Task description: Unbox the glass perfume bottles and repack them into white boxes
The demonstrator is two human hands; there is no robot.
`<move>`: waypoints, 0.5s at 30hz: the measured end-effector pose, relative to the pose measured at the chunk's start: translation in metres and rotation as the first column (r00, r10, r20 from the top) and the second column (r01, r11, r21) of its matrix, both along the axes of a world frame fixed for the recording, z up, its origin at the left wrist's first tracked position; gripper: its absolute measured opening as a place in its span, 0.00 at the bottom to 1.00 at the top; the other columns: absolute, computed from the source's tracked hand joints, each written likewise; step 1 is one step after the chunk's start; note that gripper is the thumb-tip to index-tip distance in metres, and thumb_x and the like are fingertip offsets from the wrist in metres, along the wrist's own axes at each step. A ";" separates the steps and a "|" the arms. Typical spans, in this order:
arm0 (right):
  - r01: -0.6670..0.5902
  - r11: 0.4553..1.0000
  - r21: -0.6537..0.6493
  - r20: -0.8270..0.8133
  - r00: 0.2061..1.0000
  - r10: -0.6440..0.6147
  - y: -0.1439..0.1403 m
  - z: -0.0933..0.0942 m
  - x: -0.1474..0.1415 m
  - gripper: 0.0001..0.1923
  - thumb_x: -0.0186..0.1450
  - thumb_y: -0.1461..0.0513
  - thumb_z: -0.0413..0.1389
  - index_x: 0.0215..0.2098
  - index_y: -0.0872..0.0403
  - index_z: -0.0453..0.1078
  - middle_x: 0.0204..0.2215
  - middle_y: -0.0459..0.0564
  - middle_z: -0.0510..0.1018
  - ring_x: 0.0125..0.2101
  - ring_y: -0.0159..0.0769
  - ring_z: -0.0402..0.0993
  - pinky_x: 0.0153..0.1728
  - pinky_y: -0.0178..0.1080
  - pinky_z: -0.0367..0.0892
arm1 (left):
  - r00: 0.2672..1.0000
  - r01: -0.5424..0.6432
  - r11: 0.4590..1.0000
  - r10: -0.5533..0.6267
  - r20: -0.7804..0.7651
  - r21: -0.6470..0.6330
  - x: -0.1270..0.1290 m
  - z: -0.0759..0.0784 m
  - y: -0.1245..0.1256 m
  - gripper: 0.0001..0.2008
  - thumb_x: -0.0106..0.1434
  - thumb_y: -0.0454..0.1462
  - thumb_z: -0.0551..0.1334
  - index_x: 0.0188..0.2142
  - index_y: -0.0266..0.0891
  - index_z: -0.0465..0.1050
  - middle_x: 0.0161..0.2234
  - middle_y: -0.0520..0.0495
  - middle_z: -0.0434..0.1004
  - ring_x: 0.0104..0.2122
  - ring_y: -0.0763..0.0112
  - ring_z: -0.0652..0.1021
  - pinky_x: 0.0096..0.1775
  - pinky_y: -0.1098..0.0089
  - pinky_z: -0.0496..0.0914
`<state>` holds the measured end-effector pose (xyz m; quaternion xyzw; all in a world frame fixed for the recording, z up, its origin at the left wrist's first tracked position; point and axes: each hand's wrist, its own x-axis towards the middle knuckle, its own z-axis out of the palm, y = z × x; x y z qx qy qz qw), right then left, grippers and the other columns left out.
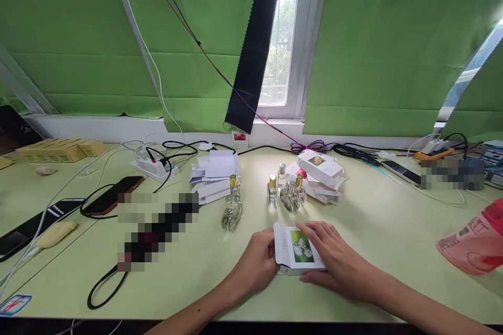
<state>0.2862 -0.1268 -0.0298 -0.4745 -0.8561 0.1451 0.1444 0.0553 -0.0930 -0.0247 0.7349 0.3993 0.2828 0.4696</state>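
Holding the box (pixel 302 246) lengthwise across, flap (pixel 280 245) leftward, are left hand (pixel 259 256) and right hand (pixel 334 256).

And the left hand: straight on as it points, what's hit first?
White-flower box, at its open flap; the left hand seems right up against it, though exact contact is hidden.

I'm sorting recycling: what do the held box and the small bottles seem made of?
The box looks like thin white card, smooth and printed: its flap shows a crisp fold. The bottles look like clear, glossy glass, see-through with highlights, though perhaps plastic. Their shiny gold or silver caps could be metal or metallic-coated plastic.
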 end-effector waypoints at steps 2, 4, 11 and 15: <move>0.025 1.000 -0.009 0.023 0.999 -0.025 0.000 -0.001 0.009 0.40 0.65 0.50 0.61 0.69 0.50 0.51 0.59 0.59 0.64 0.58 0.54 0.59 0.59 0.55 0.60 | 0.992 -0.067 0.996 0.072 -0.100 0.055 -0.010 0.001 0.001 0.04 0.58 0.35 0.62 0.30 0.36 0.75 0.32 0.49 0.74 0.29 0.72 0.70 0.30 0.73 0.63; 0.047 0.999 -0.021 0.041 0.998 -0.046 -0.001 -0.001 0.019 0.40 0.66 0.48 0.60 0.69 0.50 0.51 0.60 0.59 0.63 0.58 0.54 0.59 0.59 0.55 0.60 | 0.978 -0.119 0.991 0.128 -0.164 0.060 -0.022 0.002 0.002 0.07 0.61 0.40 0.63 0.33 0.38 0.74 0.30 0.50 0.72 0.26 0.73 0.69 0.28 0.73 0.61; 0.095 0.993 -0.074 0.084 0.992 -0.089 -0.002 0.007 0.035 0.41 0.66 0.47 0.58 0.71 0.49 0.49 0.59 0.60 0.64 0.57 0.55 0.60 0.58 0.55 0.61 | 0.975 -0.112 0.992 0.097 -0.198 -0.065 -0.050 0.021 0.006 0.14 0.66 0.49 0.56 0.34 0.40 0.65 0.22 0.54 0.70 0.16 0.73 0.71 0.19 0.74 0.61; 0.094 0.992 -0.085 0.078 0.993 -0.087 -0.002 0.010 0.035 0.43 0.65 0.47 0.59 0.72 0.49 0.49 0.58 0.60 0.65 0.56 0.55 0.62 0.57 0.56 0.63 | 0.960 -0.149 0.989 0.143 -0.241 -0.005 -0.053 0.043 0.016 0.15 0.63 0.49 0.59 0.34 0.40 0.67 0.27 0.52 0.71 0.16 0.74 0.71 0.15 0.74 0.59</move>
